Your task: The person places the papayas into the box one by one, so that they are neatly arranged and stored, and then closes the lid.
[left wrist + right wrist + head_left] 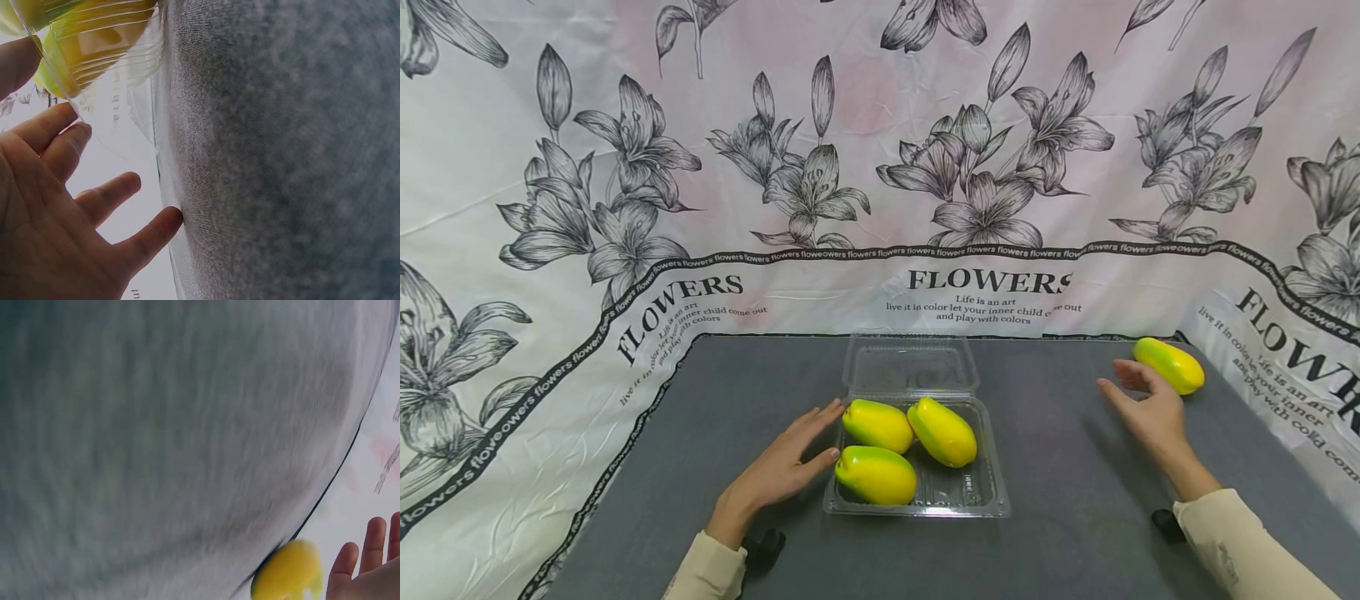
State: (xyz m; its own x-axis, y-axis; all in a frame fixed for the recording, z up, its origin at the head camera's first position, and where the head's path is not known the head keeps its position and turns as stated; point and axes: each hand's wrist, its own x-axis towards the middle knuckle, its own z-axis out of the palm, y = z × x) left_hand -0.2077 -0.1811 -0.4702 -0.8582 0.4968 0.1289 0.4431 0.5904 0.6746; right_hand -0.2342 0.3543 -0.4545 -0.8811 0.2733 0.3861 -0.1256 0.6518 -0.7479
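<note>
A clear plastic clamshell box [992,492] lies with its lid [912,367] folded back, and three yellow-green papayas rest in its base: an upper left one [877,427], a lower left one [876,477] and a right one [943,433]. My left hand [786,462] is at the box's left side, fingers extended and fingertips at its wall, as the left wrist view [69,206] also shows. At the far right, another papaya [1172,367] lies on the table. My right hand [1150,412] is just in front of it, fingers spread and holding nothing.
A dark grey cloth [1045,450] covers the table. White fabric printed with flowers and lettering [985,292] hangs behind and along both sides, meeting the table at its back edge. The far papaya sits near the back right corner.
</note>
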